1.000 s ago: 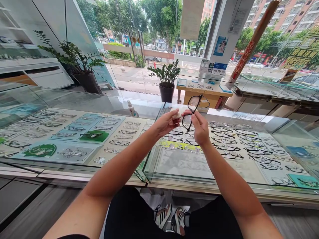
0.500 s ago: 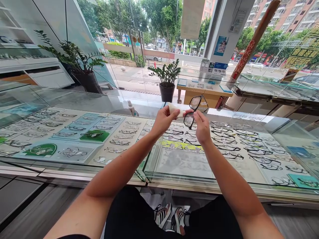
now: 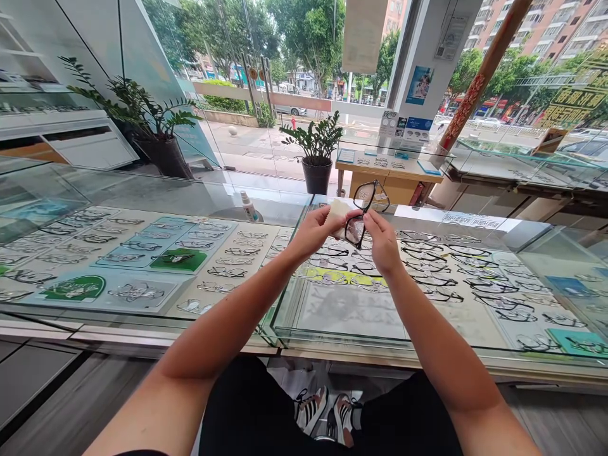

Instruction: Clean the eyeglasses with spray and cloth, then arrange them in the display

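Observation:
Over the glass counter, my right hand [image 3: 381, 239] pinches a pair of dark-framed eyeglasses [image 3: 354, 231] near the bridge, with the frame turned on end and one lens above the other. My left hand [image 3: 319, 231] is closed on a pale cream cleaning cloth [image 3: 338, 210]. The cloth and the left fingertips are right by the lower lens; whether the cloth presses on the lens I cannot tell. A small white spray bottle [image 3: 249, 208] stands upright on the counter, left of my hands.
Beneath me is a glass display counter [image 3: 332, 345] with rows of eyeglasses [image 3: 228, 272] inside. Potted plants [image 3: 316, 168] stand beyond it, by the windows. A wooden display table [image 3: 387, 176] is farther back to the right.
The eyeglasses and my right hand have shifted slightly left. The cloth in my left hand is spread wider and is now closer to the lower lens.

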`<state>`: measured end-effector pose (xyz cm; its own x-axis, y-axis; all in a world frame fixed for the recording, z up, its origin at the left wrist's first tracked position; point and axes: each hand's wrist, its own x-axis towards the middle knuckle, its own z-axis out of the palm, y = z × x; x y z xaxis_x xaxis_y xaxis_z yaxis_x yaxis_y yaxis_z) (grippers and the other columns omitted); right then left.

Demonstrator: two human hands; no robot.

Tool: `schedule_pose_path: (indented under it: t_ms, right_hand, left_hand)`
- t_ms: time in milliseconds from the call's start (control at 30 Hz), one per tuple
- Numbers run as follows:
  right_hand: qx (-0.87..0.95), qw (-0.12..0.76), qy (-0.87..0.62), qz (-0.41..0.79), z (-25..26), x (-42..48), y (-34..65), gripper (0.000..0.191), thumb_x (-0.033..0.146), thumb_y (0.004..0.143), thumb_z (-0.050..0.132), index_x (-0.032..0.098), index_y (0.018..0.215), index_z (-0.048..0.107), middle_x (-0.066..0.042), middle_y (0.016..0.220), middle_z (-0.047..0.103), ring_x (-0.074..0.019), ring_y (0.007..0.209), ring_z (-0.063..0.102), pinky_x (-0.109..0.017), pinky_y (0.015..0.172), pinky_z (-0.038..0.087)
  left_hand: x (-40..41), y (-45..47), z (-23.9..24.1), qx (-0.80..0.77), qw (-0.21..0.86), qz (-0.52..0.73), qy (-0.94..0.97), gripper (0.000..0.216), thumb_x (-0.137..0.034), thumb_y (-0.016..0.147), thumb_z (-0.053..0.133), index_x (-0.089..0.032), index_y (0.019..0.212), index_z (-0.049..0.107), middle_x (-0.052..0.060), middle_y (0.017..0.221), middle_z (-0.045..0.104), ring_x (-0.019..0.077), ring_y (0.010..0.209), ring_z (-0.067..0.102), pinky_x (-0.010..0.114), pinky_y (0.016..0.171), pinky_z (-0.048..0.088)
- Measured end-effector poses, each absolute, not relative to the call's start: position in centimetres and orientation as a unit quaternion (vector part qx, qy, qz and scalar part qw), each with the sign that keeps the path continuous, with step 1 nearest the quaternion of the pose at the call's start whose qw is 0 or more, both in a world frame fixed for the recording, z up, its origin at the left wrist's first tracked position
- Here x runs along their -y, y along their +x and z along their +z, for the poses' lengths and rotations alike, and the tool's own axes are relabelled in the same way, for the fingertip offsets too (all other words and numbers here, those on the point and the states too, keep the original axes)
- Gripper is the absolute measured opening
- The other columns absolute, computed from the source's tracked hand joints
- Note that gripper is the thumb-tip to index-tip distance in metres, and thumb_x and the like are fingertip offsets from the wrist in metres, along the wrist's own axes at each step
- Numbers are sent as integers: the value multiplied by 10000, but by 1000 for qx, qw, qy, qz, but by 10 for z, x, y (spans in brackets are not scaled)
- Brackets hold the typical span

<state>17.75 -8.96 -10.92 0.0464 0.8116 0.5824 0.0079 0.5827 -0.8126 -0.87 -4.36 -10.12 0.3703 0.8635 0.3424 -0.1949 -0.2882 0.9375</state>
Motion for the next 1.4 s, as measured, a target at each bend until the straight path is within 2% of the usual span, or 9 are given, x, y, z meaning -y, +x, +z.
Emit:
schedule_pose_path:
  t_ms: [67, 300, 467, 600, 767, 900, 1100, 1267, 1400]
  right_hand:
    - [622, 638, -344, 296, -110, 89, 177, 468, 702, 1057, 692, 265, 926, 796, -12, 896, 604, -226, 909, 574, -381, 978, 540]
    - [621, 642, -350, 282, -109, 85, 180, 481, 712, 1074, 661, 271, 986, 833, -45, 1028, 640, -251, 1024, 602, -407, 1049, 509]
    - [602, 653, -350, 297, -112, 81, 181, 502, 755, 1033, 700, 272, 919, 778, -34, 982, 602, -242, 972, 581, -401, 1018, 535]
    - [590, 661, -342, 313, -117, 77, 181, 486, 746, 1033, 709, 270, 948, 765, -33, 995, 641, -237, 992, 617, -392, 1020, 575]
    - [584, 656, -339, 335, -122, 75, 182, 467, 743, 1032, 714, 283, 1044, 792, -54, 1087, 717, -266, 1113, 689, -407, 1048, 612]
    - [573, 663, -341, 341, -125, 71, 182, 480, 753, 1023, 717, 281, 1069, 786, -42, 1072, 719, -252, 1097, 686, -396, 1048, 610]
    - [555, 670, -348, 350, -127, 71, 179, 464, 740, 1031, 711, 281, 1028, 775, -30, 1052, 709, -227, 1009, 654, -382, 1031, 587]
    - [582, 658, -341, 336, -122, 80, 173, 481, 732, 1048, 706, 266, 999, 815, -46, 1090, 712, -234, 1071, 648, -403, 1118, 555]
    - [595, 655, -335, 324, -118, 85, 171, 510, 741, 1038, 707, 254, 947, 827, -60, 1107, 691, -239, 1082, 636, -396, 1091, 552]
  left_hand:
    - [46, -8, -98, -264, 547, 486, 628, 525, -604, 804, 971, -167, 1086, 898, 93, 1088, 843, 190, 863, 716, 280, 713, 569]
    - [41, -8, -96, -253, 631, 481, 554, 457, -550, 756, 932, -156, 949, 804, 56, 862, 744, 180, 746, 685, 306, 664, 604]
    - [44, -7, -99, -221, 636, 477, 565, 444, -474, 763, 1005, -187, 809, 670, 85, 1004, 808, 164, 818, 693, 301, 748, 600]
    - [47, -4, -103, -202, 632, 469, 583, 523, -551, 773, 1052, -191, 925, 705, 133, 1257, 831, 177, 936, 722, 290, 774, 569]
    - [46, -1, -109, -194, 644, 473, 569, 645, -550, 712, 1111, -219, 1091, 708, 62, 1089, 789, 171, 910, 723, 304, 804, 568]
    - [49, 1, -108, -188, 636, 475, 578, 684, -553, 734, 1099, -249, 1218, 723, 68, 1191, 787, 170, 934, 727, 290, 790, 559]
    - [58, 3, -100, -171, 594, 515, 594, 554, -571, 803, 1055, -255, 1143, 751, 96, 1332, 800, 224, 1137, 730, 322, 898, 615]
    - [56, 2, -104, -194, 604, 520, 572, 581, -581, 759, 1084, -226, 1035, 716, 42, 1145, 789, 164, 983, 723, 283, 861, 588]
    - [52, 1, -106, -200, 641, 482, 563, 689, -573, 692, 1125, -213, 1154, 762, 30, 1035, 780, 151, 928, 723, 280, 850, 587]
